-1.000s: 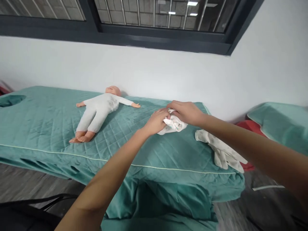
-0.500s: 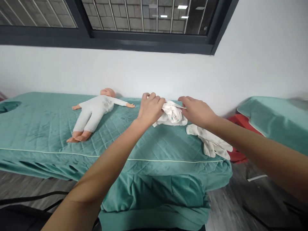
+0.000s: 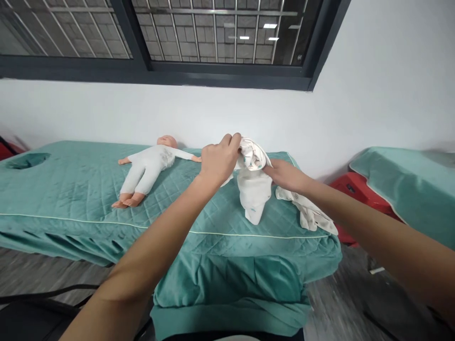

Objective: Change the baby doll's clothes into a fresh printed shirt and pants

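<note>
A white printed baby garment (image 3: 254, 187) is held up between my two hands over the green bed. My left hand (image 3: 221, 158) is closed on its bunched upper edge. My right hand (image 3: 286, 175) grips the other side of the gathered opening, its fingertips partly hidden by the cloth. One part of the garment hangs down toward the cover. A second white printed baby garment (image 3: 307, 208) lies crumpled on the bed beneath my right forearm. Left of my hands, a baby doll (image 3: 145, 166) in a white suit lies on its back, arms spread.
A green quilted cover (image 3: 81, 189) with pale piping spans the bed, which has a face hole (image 3: 28, 161) at the left. A red stool (image 3: 355, 189) stands at the right, beside another green-covered bed (image 3: 426, 184). Behind are the white wall and a barred window (image 3: 227, 33).
The garment in my hands has been lifted and tilted, so one part now hangs down. My right hand has moved slightly lower, under the bunched edge. The view has shifted a little left and up.
</note>
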Available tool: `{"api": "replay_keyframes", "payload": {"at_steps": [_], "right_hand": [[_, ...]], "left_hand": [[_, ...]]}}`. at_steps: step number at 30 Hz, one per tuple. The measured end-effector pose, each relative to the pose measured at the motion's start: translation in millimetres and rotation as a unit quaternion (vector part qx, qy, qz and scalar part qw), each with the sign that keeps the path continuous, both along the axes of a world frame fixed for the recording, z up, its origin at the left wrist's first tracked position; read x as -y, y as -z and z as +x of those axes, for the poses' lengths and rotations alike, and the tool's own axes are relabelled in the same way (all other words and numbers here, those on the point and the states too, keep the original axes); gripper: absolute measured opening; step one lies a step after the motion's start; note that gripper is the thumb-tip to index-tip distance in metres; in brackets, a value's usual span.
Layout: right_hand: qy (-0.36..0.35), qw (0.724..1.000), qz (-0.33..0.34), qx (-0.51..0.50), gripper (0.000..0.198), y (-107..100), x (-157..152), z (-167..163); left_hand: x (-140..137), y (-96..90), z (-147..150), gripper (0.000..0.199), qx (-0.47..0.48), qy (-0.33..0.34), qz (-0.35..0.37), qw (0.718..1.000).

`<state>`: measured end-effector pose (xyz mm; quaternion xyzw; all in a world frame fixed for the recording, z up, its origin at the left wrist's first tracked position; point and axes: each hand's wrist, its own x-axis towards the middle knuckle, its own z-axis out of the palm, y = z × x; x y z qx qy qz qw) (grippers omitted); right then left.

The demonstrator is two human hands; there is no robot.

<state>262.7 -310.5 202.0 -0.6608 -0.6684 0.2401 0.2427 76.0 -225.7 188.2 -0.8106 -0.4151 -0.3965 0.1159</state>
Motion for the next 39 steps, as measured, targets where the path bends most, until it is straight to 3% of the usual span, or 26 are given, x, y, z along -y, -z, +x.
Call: {"api": "replay_keyframes", "payload": {"at_steps": [2,5,7,9,12,15,18,20,22,25,28,31,33,36,39], "right_hand": [[0.009,0.981,-0.026,-0.194,0.021,9.2,-2.4,-6.6],[0.015,0.905,-0.036,-0.423,0.020,30.0,-10.2,-11.4],[0.023,0.861,-0.026,-0.507,0.024,45.5,-16.0,-11.5],[0.030,0.836,-0.017,-0.547,0.027,60.3,-20.9,-11.2],[0.009,0.832,-0.002,-0.554,0.034,78.2,-25.3,-13.7],[-0.012,0.841,0.028,-0.540,0.043,85.8,-26.7,-19.6],[-0.027,0.846,0.044,-0.531,0.047,80.5,-24.8,-26.7],[-0.047,0.844,0.049,-0.532,0.047,71.5,-20.9,-33.1],[-0.073,0.835,0.038,-0.544,0.047,61.3,-14.8,-41.5],[-0.106,0.820,0.000,-0.562,0.049,50.7,-3.9,-54.6],[-0.113,0.839,-0.016,-0.533,0.051,55.1,6.6,-58.6],[-0.112,0.893,-0.034,-0.435,0.056,78.4,18.6,-45.6],[-0.093,0.923,-0.057,-0.370,0.058,101.1,28.6,-28.2],[-0.015,0.948,-0.076,-0.309,0.050,134.4,46.3,3.6],[0.038,0.946,-0.104,-0.305,0.041,155.6,64.7,30.2]], "left_hand": [[7.6,2.8,5.0,0.022,0.010,0.008,-0.016,1.000],[23.0,8.3,10.4,0.023,0.019,0.068,-0.072,0.995],[31.1,12.0,9.8,0.025,0.032,0.164,-0.140,0.976],[32.6,16.4,5.2,0.025,0.063,0.256,-0.197,0.944],[19.5,27.8,-7.3,0.032,0.141,0.278,-0.198,0.929],[-2.7,45.3,-21.6,0.066,0.193,0.244,-0.232,0.922],[-16.0,61.3,-29.5,0.095,0.196,0.264,-0.296,0.897],[-14.9,67.9,-28.3,0.102,0.198,0.293,-0.303,0.885],[-7.6,71.3,-23.1,0.100,0.219,0.301,-0.286,0.883],[5.8,74.7,-17.1,0.082,0.272,0.259,-0.256,0.891],[10.1,81.0,-29.0,0.067,0.300,0.199,-0.233,0.903],[0.4,91.8,-74.7,0.055,0.293,0.102,-0.208,0.928],[-8.5,101.0,-128.1,0.048,0.280,0.024,-0.193,0.940],[-8.5,114.7,-236.0,0.046,0.275,-0.115,-0.133,0.945],[20.0,122.6,-350.4,0.041,0.252,-0.243,-0.065,0.935]]}}
